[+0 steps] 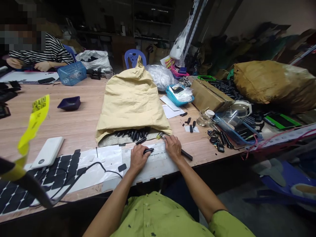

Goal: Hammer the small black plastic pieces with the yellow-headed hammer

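My left hand [138,158] is closed on a small black cylindrical piece [148,150], held low over a white sheet [158,161] at the table's front edge. My right hand [173,147] is wrapped round a small hammer, its metal and yellowish head [161,135] showing past the fingers and its black handle [187,154] sticking out on the other side. Just beyond both hands lies a beige cloth sack [133,102], its mouth facing me. Several similar black pieces [134,134] spill from that mouth, and one lies closest to my left hand.
To the left are a white power bank [48,152], a black cable [98,163] and a dark tray [69,103]. A yellow tag [33,123] hangs close to the camera. On the right stand a glass jar [205,118] and a blue basket [234,131]. A person in striped sleeves [55,49] sits across.
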Demonstrator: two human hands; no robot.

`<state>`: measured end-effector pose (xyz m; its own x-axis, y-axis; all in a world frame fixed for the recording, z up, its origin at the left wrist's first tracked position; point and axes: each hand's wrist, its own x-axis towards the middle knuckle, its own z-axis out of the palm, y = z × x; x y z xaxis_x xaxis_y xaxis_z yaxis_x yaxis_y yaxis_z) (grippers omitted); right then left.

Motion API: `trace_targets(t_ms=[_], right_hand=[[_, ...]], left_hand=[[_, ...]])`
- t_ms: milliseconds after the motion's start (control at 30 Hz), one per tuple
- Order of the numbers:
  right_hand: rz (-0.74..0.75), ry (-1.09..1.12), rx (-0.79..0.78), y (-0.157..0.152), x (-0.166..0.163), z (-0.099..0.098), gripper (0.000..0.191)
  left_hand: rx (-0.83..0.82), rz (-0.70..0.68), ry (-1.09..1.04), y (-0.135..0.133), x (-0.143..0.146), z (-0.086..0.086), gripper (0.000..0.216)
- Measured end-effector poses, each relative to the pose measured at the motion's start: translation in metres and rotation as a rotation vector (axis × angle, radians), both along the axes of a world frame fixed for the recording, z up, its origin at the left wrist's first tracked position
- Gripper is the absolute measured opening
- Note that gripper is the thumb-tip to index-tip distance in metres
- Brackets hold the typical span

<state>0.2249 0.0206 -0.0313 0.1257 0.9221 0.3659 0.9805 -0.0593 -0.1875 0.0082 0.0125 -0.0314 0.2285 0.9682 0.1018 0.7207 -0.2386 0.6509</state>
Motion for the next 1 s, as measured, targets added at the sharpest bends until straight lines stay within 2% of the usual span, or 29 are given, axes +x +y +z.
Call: trace_targets(t_ms=[167,233,367,433,533,667,800,900,1000], right_hand=[[-0.019,-0.036,-0.028,0.006,-0.006,-0.004,0.029],[-0.024,-0.039,-0.035,0.006,-0.006,-0.003,0.028],[-0.022,-0.049,-0.017,0.005,-0.008,-0.005,0.026],[-0.028,-0.047,-0.012,0.006,-0.009,-0.006,0.025],[-0.038,-0.038,-0.019,0.007,-0.011,-0.006,0.024],[-0.041,-0.037,-0.029,0.008,-0.013,-0.004,0.022],[-0.05,-0.033,-0.04,0.008,-0.016,-0.003,0.021],[-0.056,-0.021,-0.048,0.009,-0.019,-0.002,0.02],[-0.059,-0.006,-0.053,0.009,-0.02,-0.002,0.019]], left_hand=[[-0.004,-0.046,-0.016,0.003,-0.009,0.003,0.015],[-0.014,-0.118,-0.064,-0.004,-0.014,0.01,0.017],[-0.095,-0.425,-0.139,-0.045,-0.025,0.02,0.021],[-0.106,-0.565,-0.055,-0.07,-0.028,0.02,0.02],[-0.069,-0.66,0.165,-0.095,-0.028,0.017,0.017],[-0.037,-0.681,0.405,-0.098,-0.02,0.017,0.013],[-0.078,-0.683,0.524,-0.098,-0.014,0.023,0.014],[-0.108,-0.657,0.446,-0.096,-0.018,0.025,0.02],[-0.054,-0.499,0.246,-0.078,-0.026,0.026,0.02]])
